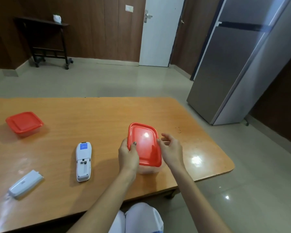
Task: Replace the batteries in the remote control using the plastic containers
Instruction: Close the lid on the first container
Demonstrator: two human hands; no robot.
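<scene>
1. while a blue label is showing on the remote control, its writing is blurring too small to read.
2. the left hand is gripping the red-lidded container on the wooden table; the right hand is touching its 3 o'clock edge, fingers curling loosely.
3. the remote is lying back-up at 9 o'clock of it, compartment open; the battery cover is sitting at 8 o'clock, a second container at 10 o'clock.

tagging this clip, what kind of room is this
Probably a room in a home, perhaps a dining area: a tall steel refrigerator, a low wooden table and a white door set in wood-panelled walls.
</scene>
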